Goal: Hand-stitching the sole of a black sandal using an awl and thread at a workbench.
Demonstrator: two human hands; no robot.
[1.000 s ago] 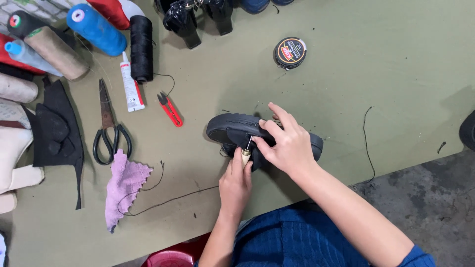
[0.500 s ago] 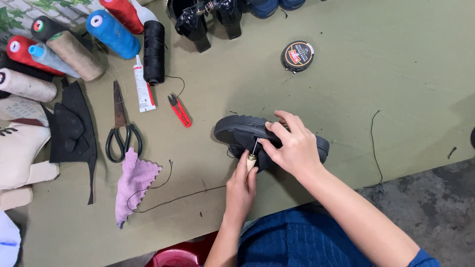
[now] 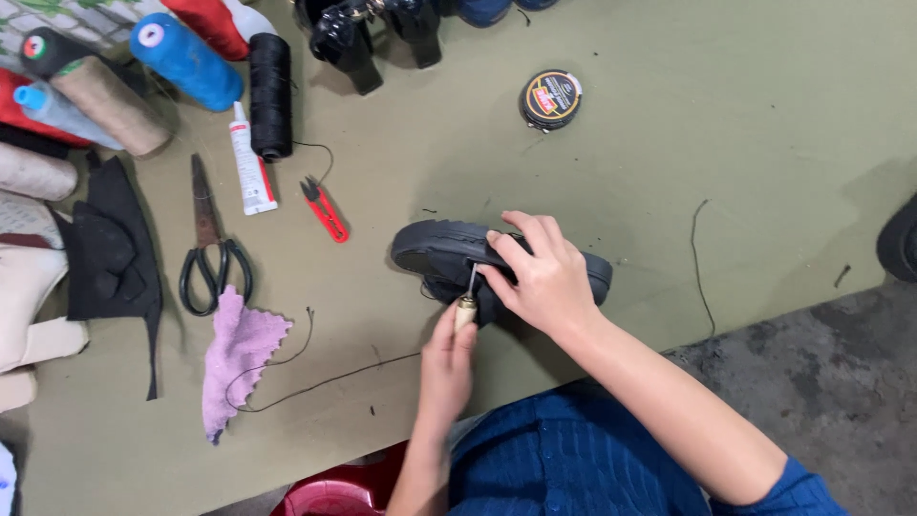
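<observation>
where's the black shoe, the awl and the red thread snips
black shoe (image 3: pixel 430 250): head view, on the sole near its toe end, left of the right hand
awl (image 3: pixel 465 311): head view, on its pale wooden handle, gripped by the left hand
red thread snips (image 3: pixel 326 212): head view, on the red handle

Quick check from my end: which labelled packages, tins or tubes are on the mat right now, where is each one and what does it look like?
Round tin: top centre of the green mat, lying flat; black lid with gold rim and a red-and-white label.
Glue tube: upper left, between the scissors and the black thread spool; slim, white with red print, cap pointing away.
No signs or screens in view.
</observation>
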